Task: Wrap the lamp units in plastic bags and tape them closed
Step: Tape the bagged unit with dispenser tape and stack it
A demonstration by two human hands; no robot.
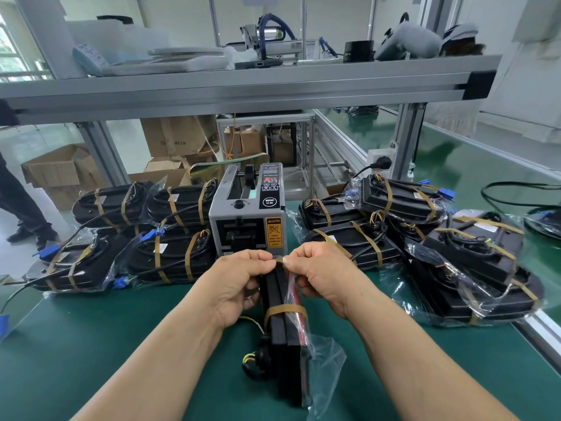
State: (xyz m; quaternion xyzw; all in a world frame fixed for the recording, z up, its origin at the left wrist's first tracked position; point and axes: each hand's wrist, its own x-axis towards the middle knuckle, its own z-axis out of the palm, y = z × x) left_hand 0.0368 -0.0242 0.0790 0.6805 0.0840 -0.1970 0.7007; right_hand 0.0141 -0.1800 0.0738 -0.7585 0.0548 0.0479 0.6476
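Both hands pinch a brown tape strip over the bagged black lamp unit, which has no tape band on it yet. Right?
Not quite. The head view shows one brown tape band already round the bagged black lamp unit; the left hand and right hand do pinch the brown tape strip.

Bright, even light filled the scene; the shelf (pixel 243 83) bowed with wide-angle distortion, and plastic bags (pixel 431 299) showed glare.

Open green table (pixel 100 344) is left at the near left and near right of the lamp unit (pixel 283 344) stood on edge. The far middle is blocked by a tape dispenser (pixel 249 220), flanked by stacked wrapped lamps on the left (pixel 170 256) and on the right (pixel 473 253). Upward reach is capped by a shelf beam (pixel 243 89).
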